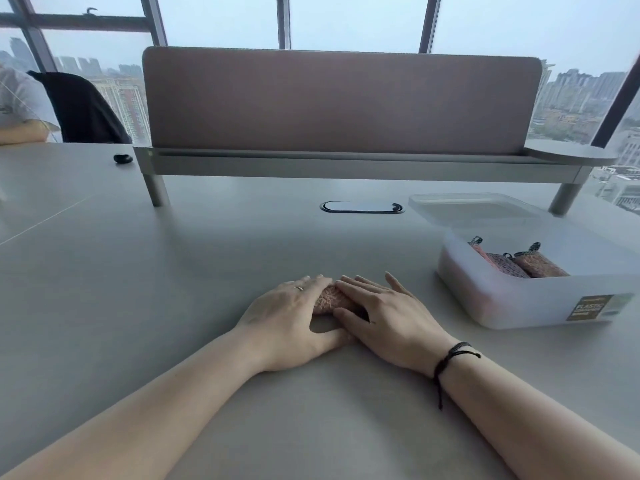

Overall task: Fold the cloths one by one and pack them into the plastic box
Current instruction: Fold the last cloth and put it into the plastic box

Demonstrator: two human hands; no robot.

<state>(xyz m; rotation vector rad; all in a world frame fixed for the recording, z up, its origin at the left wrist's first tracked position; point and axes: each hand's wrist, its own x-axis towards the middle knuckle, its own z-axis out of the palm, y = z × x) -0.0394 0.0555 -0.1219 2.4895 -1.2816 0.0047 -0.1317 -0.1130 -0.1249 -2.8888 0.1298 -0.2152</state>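
While both hands press flat, the left hand (294, 318) and right hand (384, 315) lay straight fingers (349, 289) on a pink cloth (329, 299) on the bench (173, 271). Right of the fingers stands the plastic box (526, 299), folded cloths (519, 265) inside; its label (595, 308) reads "PLASTIC".

Soft hazy daylight from the windows (346, 19), wide-angle bending at edges

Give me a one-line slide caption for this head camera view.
Both hands, left hand and right hand, press a folded pink cloth flat on the table beside the plastic box.
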